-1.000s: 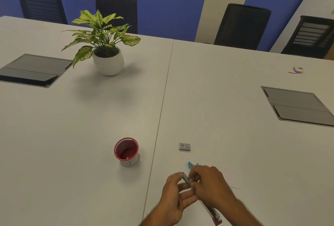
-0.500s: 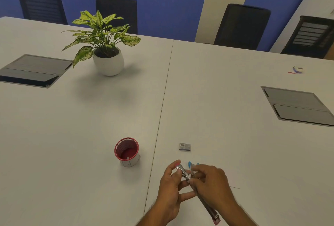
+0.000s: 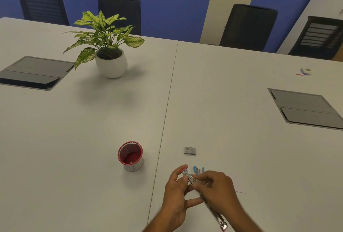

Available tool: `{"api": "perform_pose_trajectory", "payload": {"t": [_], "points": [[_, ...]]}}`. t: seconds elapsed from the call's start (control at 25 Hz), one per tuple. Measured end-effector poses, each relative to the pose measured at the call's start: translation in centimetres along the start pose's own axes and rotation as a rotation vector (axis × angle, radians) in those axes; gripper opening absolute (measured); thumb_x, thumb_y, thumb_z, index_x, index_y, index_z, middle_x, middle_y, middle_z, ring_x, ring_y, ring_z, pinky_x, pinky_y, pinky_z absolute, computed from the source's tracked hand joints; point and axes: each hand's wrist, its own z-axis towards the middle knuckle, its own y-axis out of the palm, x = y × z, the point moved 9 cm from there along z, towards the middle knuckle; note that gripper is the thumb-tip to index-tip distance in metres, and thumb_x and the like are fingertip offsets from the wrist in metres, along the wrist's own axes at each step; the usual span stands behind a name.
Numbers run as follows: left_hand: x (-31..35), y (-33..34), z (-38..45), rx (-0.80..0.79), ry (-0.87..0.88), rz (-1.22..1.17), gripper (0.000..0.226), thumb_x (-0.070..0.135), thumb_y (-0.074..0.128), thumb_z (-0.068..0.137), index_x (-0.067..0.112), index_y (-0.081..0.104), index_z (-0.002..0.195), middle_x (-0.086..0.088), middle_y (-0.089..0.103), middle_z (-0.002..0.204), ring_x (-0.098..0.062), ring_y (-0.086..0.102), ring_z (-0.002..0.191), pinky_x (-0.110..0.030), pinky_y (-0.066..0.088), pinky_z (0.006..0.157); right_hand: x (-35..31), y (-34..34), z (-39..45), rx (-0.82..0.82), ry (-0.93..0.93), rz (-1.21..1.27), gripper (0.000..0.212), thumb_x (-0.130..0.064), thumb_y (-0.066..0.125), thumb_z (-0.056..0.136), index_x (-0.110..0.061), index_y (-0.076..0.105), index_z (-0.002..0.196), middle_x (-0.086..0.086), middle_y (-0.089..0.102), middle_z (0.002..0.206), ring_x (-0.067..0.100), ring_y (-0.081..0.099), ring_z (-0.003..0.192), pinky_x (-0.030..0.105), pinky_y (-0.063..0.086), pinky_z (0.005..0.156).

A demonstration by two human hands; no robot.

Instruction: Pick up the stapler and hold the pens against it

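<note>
An opened pink and silver stapler (image 3: 189,175) lies stretched out between my hands near the table's front edge, its far end reaching to the lower right. My left hand (image 3: 176,194) holds the stapler's upper end with thumb and fingertips. My right hand (image 3: 219,191) pinches the metal channel at its middle. Just beyond my fingers lies a small blue and silver piece (image 3: 198,169), partly hidden. A small grey staple box (image 3: 190,150) rests on the table a little farther away.
A red mesh cup (image 3: 130,155) stands to the left of my hands. A potted plant (image 3: 109,50) sits at the back left. Two dark floor-box lids (image 3: 35,72) (image 3: 306,109) are set into the white table (image 3: 222,83). Black chairs (image 3: 246,25) line the far side.
My left hand has slid up along the stapler to its pink tip and its fingers have spread. My right hand has stayed on the middle of the stapler.
</note>
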Motion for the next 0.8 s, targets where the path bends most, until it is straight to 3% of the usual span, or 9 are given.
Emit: {"api": "perform_pose_trajectory", "payload": {"t": [0.16, 0.28, 0.44, 0.64, 0.8], "points": [[0.8, -1.1, 0.5, 0.074, 0.027, -0.019, 0.026, 0.018, 0.047, 0.101, 0.030, 0.061, 0.120, -0.015, 0.069, 0.113, -0.033, 0.066, 0.106, -0.056, 0.060, 0.073, 1.6, 0.9, -1.1, -0.152, 0.071, -0.050, 0.052, -0.052, 0.082, 0.055, -0.038, 0.058, 0.099, -0.010, 0.066, 0.082, 0.008, 0.064, 0.071, 0.022, 0.049, 0.064], [1.4, -1.7, 0.7, 0.115, 0.048, -0.045, 0.025, 0.017, 0.049, 0.101, 0.028, 0.060, 0.120, -0.017, 0.066, 0.115, -0.034, 0.065, 0.106, -0.062, 0.058, 0.075, 2.6, 1.3, -1.7, -0.243, 0.067, -0.175, 0.043, -0.042, 0.078, 0.052, -0.040, 0.058, 0.091, -0.008, 0.067, 0.083, 0.008, 0.064, 0.070, 0.025, 0.052, 0.070], [1.8, -2.5, 0.8, 0.160, 0.067, -0.071, 0.024, 0.015, 0.050, 0.100, 0.028, 0.062, 0.116, -0.019, 0.067, 0.111, -0.035, 0.066, 0.104, -0.061, 0.059, 0.073, 2.7, -0.1, -1.4, -0.105, 0.008, -0.111, 0.021, -0.023, 0.074, 0.060, -0.037, 0.068, 0.074, -0.006, 0.070, 0.073, 0.005, 0.063, 0.060, 0.017, 0.051, 0.060], [1.6, -2.6, 0.5, 0.149, 0.076, 0.049, 0.026, 0.015, 0.048, 0.101, 0.031, 0.062, 0.116, -0.017, 0.067, 0.110, -0.034, 0.065, 0.106, -0.058, 0.060, 0.070, 0.7, -2.0, -1.4, 0.099, -0.097, 0.099, 0.033, -0.012, 0.085, 0.063, -0.034, 0.069, 0.081, -0.005, 0.072, 0.069, 0.001, 0.064, 0.069, 0.008, 0.050, 0.062], [1.2, -1.0, 0.0, 0.068, 0.054, 0.152, 0.028, 0.017, 0.047, 0.102, 0.034, 0.063, 0.118, -0.011, 0.072, 0.109, -0.029, 0.070, 0.101, -0.056, 0.061, 0.073, -0.6, -1.3, -1.3, 0.114, -0.131, 0.188, 0.029, -0.015, 0.086, 0.066, -0.036, 0.070, 0.077, -0.018, 0.073, 0.072, 0.000, 0.066, 0.070, 0.012, 0.054, 0.060]]}}
